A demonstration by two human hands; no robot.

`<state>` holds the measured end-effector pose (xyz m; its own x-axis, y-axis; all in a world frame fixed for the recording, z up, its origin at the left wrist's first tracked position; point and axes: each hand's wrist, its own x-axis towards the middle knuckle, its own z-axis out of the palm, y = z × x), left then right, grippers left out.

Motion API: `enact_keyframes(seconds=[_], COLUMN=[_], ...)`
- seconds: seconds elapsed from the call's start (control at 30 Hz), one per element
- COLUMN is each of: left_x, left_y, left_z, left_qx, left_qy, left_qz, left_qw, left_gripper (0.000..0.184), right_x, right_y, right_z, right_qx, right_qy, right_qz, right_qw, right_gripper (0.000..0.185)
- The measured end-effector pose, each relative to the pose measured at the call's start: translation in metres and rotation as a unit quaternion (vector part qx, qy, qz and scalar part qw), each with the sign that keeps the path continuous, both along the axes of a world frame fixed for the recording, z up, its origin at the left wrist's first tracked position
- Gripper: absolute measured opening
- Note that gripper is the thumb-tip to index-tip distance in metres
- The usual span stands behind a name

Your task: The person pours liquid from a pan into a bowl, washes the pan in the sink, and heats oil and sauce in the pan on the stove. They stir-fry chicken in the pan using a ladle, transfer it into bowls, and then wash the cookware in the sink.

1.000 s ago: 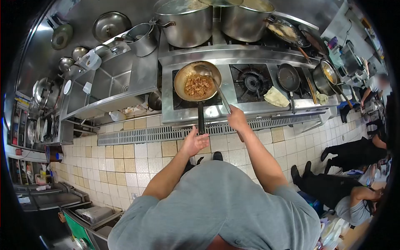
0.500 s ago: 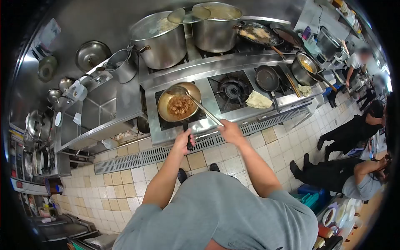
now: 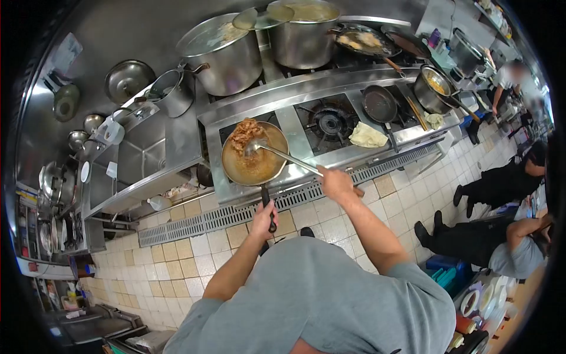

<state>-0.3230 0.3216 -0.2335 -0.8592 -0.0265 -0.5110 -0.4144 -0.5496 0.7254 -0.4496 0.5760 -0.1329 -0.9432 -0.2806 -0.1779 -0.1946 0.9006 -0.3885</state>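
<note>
My left hand is wrapped round the black handle of a wide frying pan at the left burner. Brown chopped food lies bunched at the pan's far side, by its rim. My right hand grips the long shaft of a metal ladle, whose bowl rests inside the pan just below the food. Brownish liquid coats the near part of the pan.
Large stockpots stand behind the stove. Right of the pan are a bare burner, a folded cloth and a small black pan. A sink is at left. Other people stand at right.
My left hand, open beside the handle a second ago, has closed round it. The food has shifted to the pan's far side, and the ladle bowl now sits nearer the pan's middle.
</note>
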Motion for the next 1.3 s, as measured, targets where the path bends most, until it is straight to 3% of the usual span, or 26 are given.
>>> enact_keyframes(seconds=[0.03, 0.1, 0.17, 0.2, 0.43, 0.57, 0.63, 0.7, 0.87, 1.03, 1.1, 1.13, 1.27, 1.3], left_x=[0.007, -0.001, -0.034, -0.050, -0.023, -0.053, -0.051, -0.023, -0.018, -0.046, -0.024, -0.026, -0.054, -0.065], left_y=[-0.002, -0.007, -0.020, -0.026, -0.013, -0.026, -0.024, -0.012, -0.015, -0.025, -0.015, -0.014, -0.030, -0.034], left_z=[-0.010, -0.006, -0.002, 0.005, 0.080, 0.063, 0.025, 0.007, 0.012, 0.037, 0.063, 0.067, 0.046, 0.035], left_qx=[0.035, 0.040, -0.024, -0.002, 0.013, 0.036, -0.018, 0.004, -0.040, -0.021, -0.009, -0.013, 0.053, 0.058], left_qy=[-0.008, -0.022, -0.015, -0.021, -0.105, -0.112, -0.002, 0.000, -0.008, -0.032, -0.081, -0.076, -0.089, -0.074], left_qz=[-0.003, 0.010, 0.019, 0.028, 0.036, 0.029, 0.010, 0.024, 0.033, 0.035, 0.024, 0.015, 0.014, 0.011], left_qw=[0.999, 0.999, 0.999, 0.999, 0.994, 0.993, 1.000, 1.000, 0.999, 0.999, 0.996, 0.997, 0.995, 0.996], left_gripper=[0.020, 0.021, 0.022, 0.022, 0.025, 0.027, 0.028, 0.031, 0.030, 0.024, 0.025, 0.025, 0.021, 0.020], right_x=[0.013, 0.035, 0.039, 0.043, -0.012, -0.021, -0.023, -0.012, 0.053, 0.040, 0.018, 0.014, -0.012, -0.015], right_y=[-0.002, 0.000, 0.007, 0.015, 0.068, 0.023, -0.004, -0.018, -0.005, 0.036, 0.058, 0.053, 0.037, 0.020], right_z=[-0.009, -0.029, -0.043, -0.046, 0.088, 0.080, 0.050, 0.000, -0.052, 0.016, 0.050, 0.096, 0.076, 0.072], right_qx=[-0.002, -0.128, -0.172, -0.217, -0.014, 0.028, 0.081, 0.068, -0.154, -0.156, -0.068, -0.010, 0.032, 0.045], right_qy=[0.000, -0.054, -0.047, -0.037, -0.124, -0.063, -0.005, 0.034, -0.045, -0.089, -0.078, -0.141, -0.054, -0.047], right_qz=[0.008, -0.024, -0.009, -0.008, 0.154, 0.125, 0.063, 0.013, -0.036, -0.011, 0.127, 0.123, 0.137, 0.094], right_qw=[1.000, 0.990, 0.984, 0.975, 0.980, 0.990, 0.995, 0.997, 0.986, 0.984, 0.986, 0.982, 0.989, 0.993], right_gripper=[0.031, 0.031, 0.032, 0.033, 0.035, 0.026, 0.027, 0.029, 0.037, 0.036, 0.035, 0.035, 0.034, 0.033])
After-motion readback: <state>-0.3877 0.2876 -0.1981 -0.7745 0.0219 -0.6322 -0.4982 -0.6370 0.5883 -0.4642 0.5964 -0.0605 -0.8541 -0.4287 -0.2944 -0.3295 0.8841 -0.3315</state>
